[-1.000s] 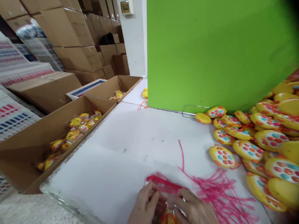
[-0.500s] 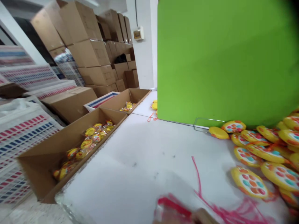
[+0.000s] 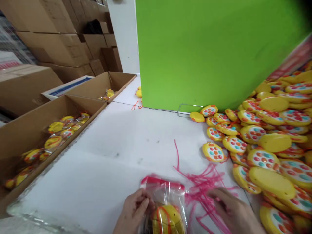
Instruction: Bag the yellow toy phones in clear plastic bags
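Note:
My left hand pinches the left edge of a clear plastic bag with a pink-red band along its top. Inside the bag is a yellow toy with an orange cord, its lower part cut off by the frame. My right hand, a little blurred, is over the right side of a heap of thin pink strips. Its thumb and forefinger look apart, and nothing shows between them. The strips lie on the white table just right of the bag.
Oval yellow toys with coloured dots are piled along the right. A green panel stands at the back, with a wire loop by its base. Cardboard boxes along the left edge hold bagged toys. More cartons are stacked beyond.
My view has turned down and to the right, bringing both hands and the toy pile into fuller view. The pink-banded bag, blurred earlier, now shows clearly with the toy inside.

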{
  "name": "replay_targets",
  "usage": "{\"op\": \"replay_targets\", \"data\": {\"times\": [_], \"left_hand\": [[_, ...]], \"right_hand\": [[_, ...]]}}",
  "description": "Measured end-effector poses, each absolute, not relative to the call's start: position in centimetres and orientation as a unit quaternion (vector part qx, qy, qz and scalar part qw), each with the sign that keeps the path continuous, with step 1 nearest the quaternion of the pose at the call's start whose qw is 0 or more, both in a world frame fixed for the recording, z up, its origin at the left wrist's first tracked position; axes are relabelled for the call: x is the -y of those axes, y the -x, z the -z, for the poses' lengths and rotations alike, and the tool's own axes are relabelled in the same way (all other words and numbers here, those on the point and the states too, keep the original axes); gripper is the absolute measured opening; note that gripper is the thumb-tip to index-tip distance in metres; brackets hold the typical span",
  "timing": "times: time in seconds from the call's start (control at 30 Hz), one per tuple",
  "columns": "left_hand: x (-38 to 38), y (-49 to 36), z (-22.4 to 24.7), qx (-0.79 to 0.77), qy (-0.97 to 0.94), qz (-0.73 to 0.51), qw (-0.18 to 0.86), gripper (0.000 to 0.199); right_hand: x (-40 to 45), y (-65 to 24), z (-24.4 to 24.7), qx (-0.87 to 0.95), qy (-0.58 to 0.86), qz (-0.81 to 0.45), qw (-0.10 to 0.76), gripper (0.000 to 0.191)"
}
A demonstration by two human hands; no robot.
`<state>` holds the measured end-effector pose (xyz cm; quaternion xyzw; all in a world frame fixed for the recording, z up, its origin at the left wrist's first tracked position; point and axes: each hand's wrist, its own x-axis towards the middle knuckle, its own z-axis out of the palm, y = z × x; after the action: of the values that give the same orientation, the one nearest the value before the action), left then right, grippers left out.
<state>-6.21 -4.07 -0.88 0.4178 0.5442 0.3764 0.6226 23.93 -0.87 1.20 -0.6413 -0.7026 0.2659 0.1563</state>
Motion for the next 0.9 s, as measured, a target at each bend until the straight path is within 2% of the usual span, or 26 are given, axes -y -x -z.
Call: {"op": "replay_targets", "data": {"times": [0.13,0.27,0.4,0.53,0.77,0.83,0.9], "left_hand": [[4.3,6.1,1.0,-0.533,-0.399,-0.391,0.635,0.022],[4.5,6.0,1.2,-0.525,-0.399,-0.381,0.648,0.024],[4.5,6.3,0.9,-0.538,-0.362,-0.381,0.659,0.023],[4.3,6.5,0.5,-0.553,-0.312,-0.384,0.670,0.019],[4.1,9.2,-1.0,-0.587,-0.327,-0.324,0.666,0.024],[1.7,11.8,-3.5,-0.621,-0.361,-0.313,0.621,0.018],[-2.0,14.6,-7.7,-0.663,-0.455,-0.328,0.496,0.017]], "right_hand": [[-0.5,-17.3,-2.0,0.671,0.588,-0.438,0.111,0.015],[-1.3,-15.1,-1.8,0.601,0.537,-0.570,0.159,0.004],[-1.2,-16.2,-0.6,0.570,0.505,-0.617,0.200,0.009],[-0.3,-16.8,0.1,0.610,0.517,-0.567,0.196,0.012],[0.3,-17.6,-1.7,0.743,0.496,-0.433,0.122,0.028],[-1.7,-19.8,-2.4,0.759,0.554,-0.330,0.087,0.028],[-4.7,-22.5,-2.8,0.747,0.632,-0.193,0.065,0.028]]}}
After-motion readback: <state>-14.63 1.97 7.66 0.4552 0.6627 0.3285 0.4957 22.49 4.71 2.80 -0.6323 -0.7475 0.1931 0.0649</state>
